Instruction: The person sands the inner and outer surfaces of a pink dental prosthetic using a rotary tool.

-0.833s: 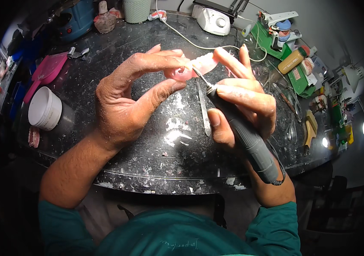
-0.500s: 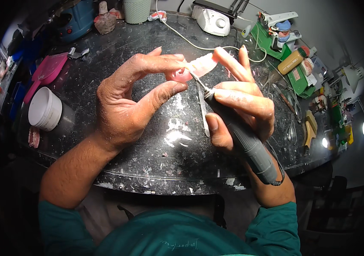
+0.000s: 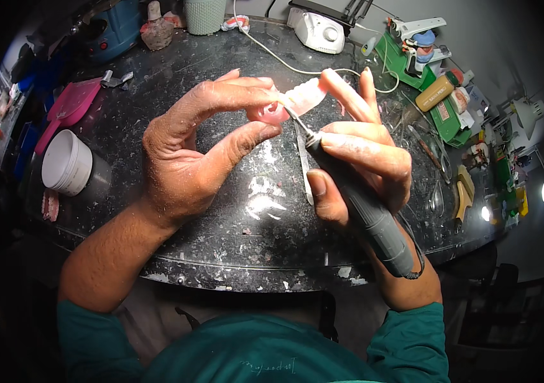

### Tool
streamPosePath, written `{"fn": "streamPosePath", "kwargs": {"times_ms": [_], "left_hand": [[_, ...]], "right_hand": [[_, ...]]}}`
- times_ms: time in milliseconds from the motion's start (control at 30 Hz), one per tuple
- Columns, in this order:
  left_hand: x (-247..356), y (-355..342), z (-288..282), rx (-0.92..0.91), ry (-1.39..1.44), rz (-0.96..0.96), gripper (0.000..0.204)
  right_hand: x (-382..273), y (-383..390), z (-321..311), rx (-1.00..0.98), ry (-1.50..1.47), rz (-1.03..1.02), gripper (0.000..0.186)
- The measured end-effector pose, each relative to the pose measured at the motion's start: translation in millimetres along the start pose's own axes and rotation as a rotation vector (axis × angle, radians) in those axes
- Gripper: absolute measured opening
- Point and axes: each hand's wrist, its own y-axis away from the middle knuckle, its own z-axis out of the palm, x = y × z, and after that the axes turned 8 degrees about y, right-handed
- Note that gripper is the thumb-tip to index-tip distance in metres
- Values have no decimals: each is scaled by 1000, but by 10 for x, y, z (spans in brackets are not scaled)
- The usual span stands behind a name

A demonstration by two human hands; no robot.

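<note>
While both hands grip, a tool meets a pink denture

Denture piece (image 3: 308,97): between the hands, pinched by left hand (image 3: 186,143) in thumb and fingers. Right hand (image 3: 374,150): wrapped round dark rotary handpiece (image 3: 369,207), one finger apparently steadying the denture's near end. Changed: handpiece tip slightly closer to the left fingertips than a moment ago; work seems centred there. Containers: white tub (image 3: 68,163), left of left hand, contents indistinct; woven basket (image 3: 204,16), beyond left hand, inside unseen; green tray (image 3: 396,60), beyond right hand, blue-topped model mount in or on it.
</note>
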Motion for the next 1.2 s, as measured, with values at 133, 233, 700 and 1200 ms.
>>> {"fn": "streamPosePath", "kwargs": {"times_ms": [133,233,700,1200], "left_hand": [[-8,3,-4,2,-15,10,27],[2,-2,-6,-6,-33,19,26],[7,-12,-15,-13,-41,42,25],[-7,-6,-32,-19,-103,70,27]], "right_hand": [[-7,-14,-6,-19,-4,-1,42],[9,6,-3,-1,-5,6,41],[-8,0,-19,-24,19,10,42],[-1,7,-15,-35,7,19,41]]}}
